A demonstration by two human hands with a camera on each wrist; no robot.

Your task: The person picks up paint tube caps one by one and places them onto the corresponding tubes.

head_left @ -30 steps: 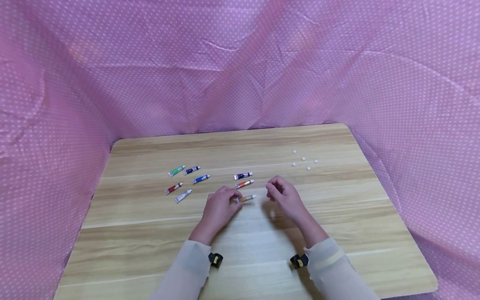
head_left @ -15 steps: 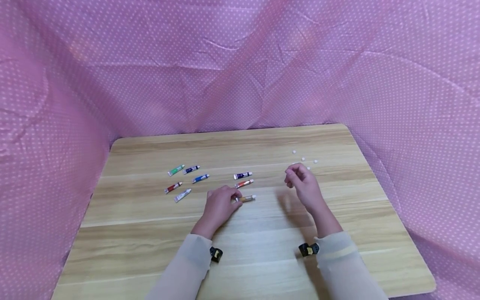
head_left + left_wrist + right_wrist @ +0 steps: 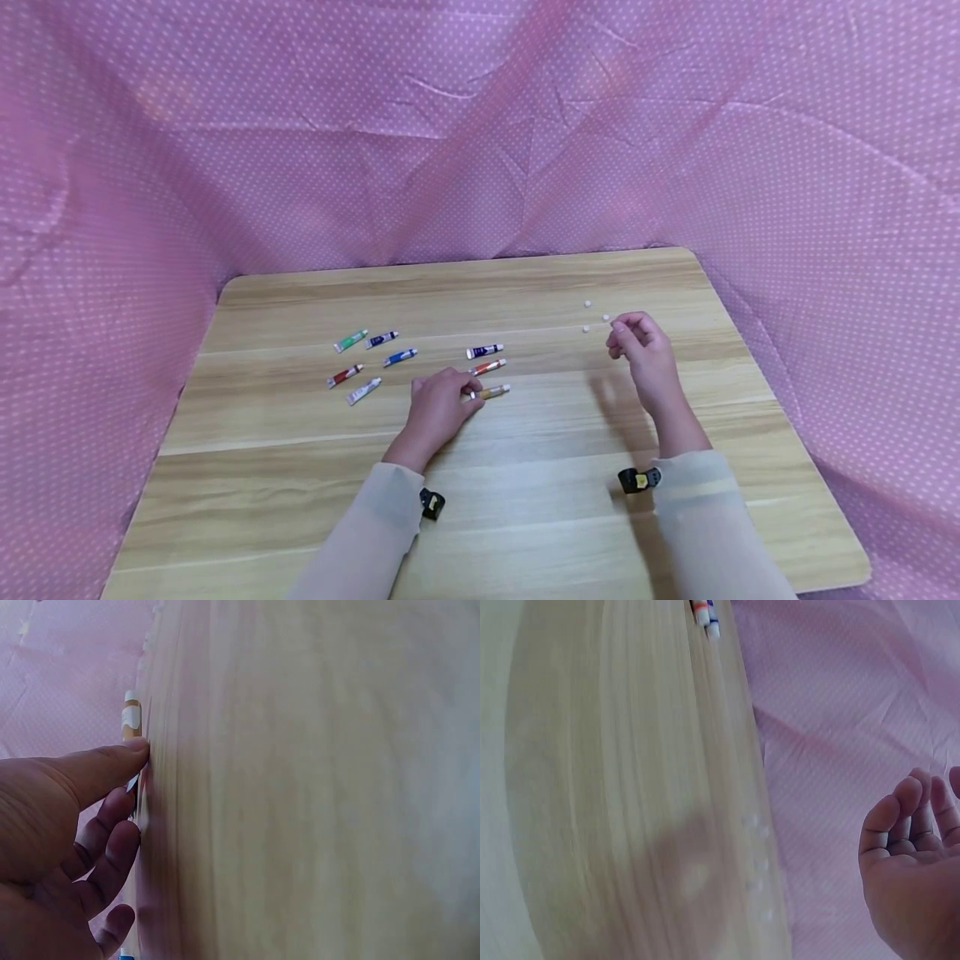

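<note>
In the head view my left hand point(image 3: 441, 410) pinches the tail end of an ochre paint tube point(image 3: 492, 392) at the table's middle. The left wrist view has the thumb point(image 3: 112, 769) on this tube point(image 3: 131, 720), whose white cap points away. My right hand point(image 3: 643, 358) hovers over the right side of the table beside small white caps point(image 3: 587, 304), partly covering that group. Its fingers point(image 3: 904, 814) are loosely bent in the right wrist view, and I see nothing between them. Just beyond the ochre tube lie an orange-red tube point(image 3: 488, 367) and a dark purple tube point(image 3: 485, 352).
More paint tubes lie to the left: green point(image 3: 351, 341), dark blue point(image 3: 382, 339), blue point(image 3: 401, 357), red point(image 3: 345, 376) and white point(image 3: 364, 391). A pink dotted cloth point(image 3: 480, 150) hangs around the wooden table point(image 3: 262, 500).
My right hand has moved right and farther away, from near the ochre tube to the white caps. My left hand has kept its pinch, with the tube shifting only slightly away.
</note>
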